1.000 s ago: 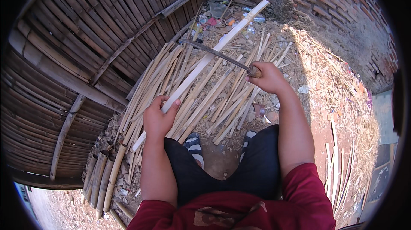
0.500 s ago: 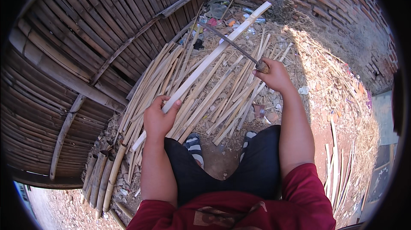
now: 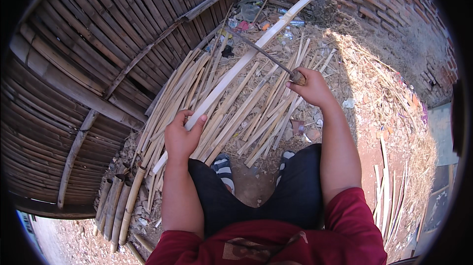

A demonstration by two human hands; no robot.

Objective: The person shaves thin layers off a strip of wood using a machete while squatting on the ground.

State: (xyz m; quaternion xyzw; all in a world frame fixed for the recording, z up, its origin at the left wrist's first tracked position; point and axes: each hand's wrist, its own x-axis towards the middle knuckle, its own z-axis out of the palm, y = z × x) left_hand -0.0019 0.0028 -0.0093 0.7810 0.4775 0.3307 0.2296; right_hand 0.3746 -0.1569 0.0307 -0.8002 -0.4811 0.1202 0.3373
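A long pale bamboo strip (image 3: 235,71) slants from beside my left thigh up to the far right. My left hand (image 3: 180,135) is closed around its lower part, thumb on the near side. In my right hand (image 3: 312,86) is the short, thick handle of a knife (image 3: 268,56) with a long, narrow dark blade. That blade lies across the strip beyond its middle and points to the far left. Whether its edge bites into the strip I cannot tell.
Split bamboo strips (image 3: 236,117) cover the ground before my feet. Thick bamboo poles (image 3: 114,206) lie at lower left, beside a bamboo-slat wall (image 3: 93,58). A brick wall (image 3: 379,8) closes the far side. More strips (image 3: 387,191) lie at right, near dry straw (image 3: 379,68).
My right hand and the knife have shifted slightly left and away from me. The strip's far end has tipped a little farther up; my left hand keeps its grip, almost unmoved.
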